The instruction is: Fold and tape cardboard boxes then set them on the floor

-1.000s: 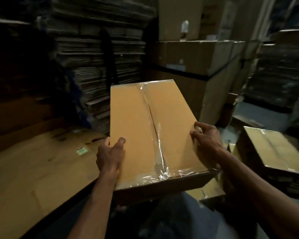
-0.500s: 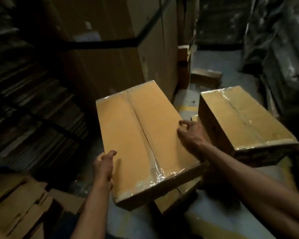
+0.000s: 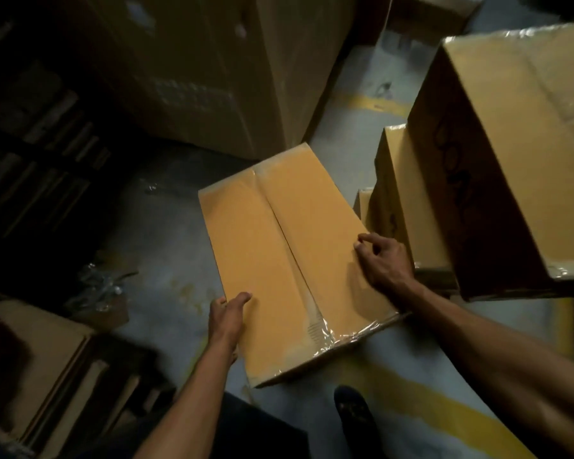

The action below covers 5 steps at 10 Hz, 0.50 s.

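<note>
Cardboard box (image 3: 289,260), closed and sealed with clear tape (image 3: 315,323) along its centre seam and over its near edge, is held low over the grey floor (image 3: 166,260) in the middle of the scene, long and flat, its top face tilted toward the camera; whether its underside touches the floor cannot be told. Nearest of all, a dark shoe (image 3: 355,415) stands on the floor just below the box's near corner, beside a broad yellow painted stripe (image 3: 428,395). At the near left lies a pile of flattened cardboard sheets (image 3: 47,366), with a crumpled clump of clear tape scraps (image 3: 103,286) on the floor just beyond it. The left hand (image 3: 227,314) grips the box's left long edge close to the near end, thumb on the top face and fingers curled under the side. The right hand (image 3: 383,263) grips the right long edge a little farther away, fingers bent over the top face near the rim. To the right, just beside the held box, stands a stack of taped boxes (image 3: 497,154), the uppermost one large, with dark lettering on its side; lower boxes show beneath it. Farther off, behind the held box, a big carton (image 3: 219,71) rises from the floor, and dark stacks of flat cardboard (image 3: 37,154) fill the far left.
</note>
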### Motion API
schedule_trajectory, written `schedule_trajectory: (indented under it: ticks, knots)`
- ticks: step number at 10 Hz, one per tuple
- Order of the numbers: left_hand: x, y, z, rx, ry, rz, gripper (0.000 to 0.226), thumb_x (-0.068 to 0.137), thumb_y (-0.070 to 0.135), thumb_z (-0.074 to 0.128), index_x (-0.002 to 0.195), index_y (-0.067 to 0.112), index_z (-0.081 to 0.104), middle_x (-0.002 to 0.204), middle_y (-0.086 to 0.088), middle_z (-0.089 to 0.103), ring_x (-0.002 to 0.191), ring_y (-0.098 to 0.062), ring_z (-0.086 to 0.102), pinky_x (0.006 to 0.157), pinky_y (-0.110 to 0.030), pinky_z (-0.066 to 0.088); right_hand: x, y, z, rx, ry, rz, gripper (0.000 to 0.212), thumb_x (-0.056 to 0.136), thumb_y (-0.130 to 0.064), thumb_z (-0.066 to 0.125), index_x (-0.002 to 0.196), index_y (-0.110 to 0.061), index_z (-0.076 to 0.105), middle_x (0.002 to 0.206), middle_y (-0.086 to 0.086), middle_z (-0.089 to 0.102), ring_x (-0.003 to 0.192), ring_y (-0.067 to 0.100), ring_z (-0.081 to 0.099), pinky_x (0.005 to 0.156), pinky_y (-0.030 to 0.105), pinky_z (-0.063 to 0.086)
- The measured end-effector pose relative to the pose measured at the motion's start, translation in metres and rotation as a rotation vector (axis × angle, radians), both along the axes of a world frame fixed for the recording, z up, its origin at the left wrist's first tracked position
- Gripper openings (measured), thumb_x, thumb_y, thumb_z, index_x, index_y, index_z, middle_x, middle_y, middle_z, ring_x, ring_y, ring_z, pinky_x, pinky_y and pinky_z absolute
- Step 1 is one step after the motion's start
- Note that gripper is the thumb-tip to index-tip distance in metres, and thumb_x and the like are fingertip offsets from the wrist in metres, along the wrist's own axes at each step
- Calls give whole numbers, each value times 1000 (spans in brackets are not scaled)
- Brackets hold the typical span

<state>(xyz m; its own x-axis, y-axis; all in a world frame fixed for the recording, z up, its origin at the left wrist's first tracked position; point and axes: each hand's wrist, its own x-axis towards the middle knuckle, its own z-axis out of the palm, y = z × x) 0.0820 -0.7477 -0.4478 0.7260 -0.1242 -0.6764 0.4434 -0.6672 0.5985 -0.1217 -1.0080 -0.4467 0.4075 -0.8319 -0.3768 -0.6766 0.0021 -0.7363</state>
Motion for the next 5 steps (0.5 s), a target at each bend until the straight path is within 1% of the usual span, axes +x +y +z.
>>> schedule_trajectory:
  ticks: [1,2,3,4,5]
  knots:
    - [-13,-6,-23,-13,33,1,95,82,46,79,157,16,30,149,-8,47,126,-28,50,99,-40,42,-2,-7,-29,-19,-5,67,42,98,-46,65,135,-27,67,146,3,58,120,24,63,104,43,52]
    - [-21,-10,-39,-20,21,5,96,79,44,81,156,22,28,148,-6,51,126,-29,53,102,-42,45,-7,-12,-50,-72,19,130,42,99,-37,66,139,-24,65,155,5,49,134,25,55,112,38,44]
    - [-27,-11,-39,-13,29,-23,94,79,43,81,156,26,30,142,1,55,121,-26,55,103,-41,46,-10,-18,-55,-69,43,171,44,99,-35,64,142,-25,61,160,4,42,137,26,51,115,38,41]
    - [-37,-5,-23,-29,-3,-103,79,84,34,81,150,25,39,140,3,58,121,-24,56,106,-42,46,-13,-15,-50,-59,118,252,47,101,-39,61,146,-26,56,164,3,35,138,31,50,115,47,42]
    - [-53,2,12,-34,-17,-81,84,92,27,76,160,19,27,137,6,48,129,-23,50,111,-39,40,-23,-3,-38,-166,186,285,46,99,-38,62,143,-24,59,159,7,43,140,32,48,113,52,42]
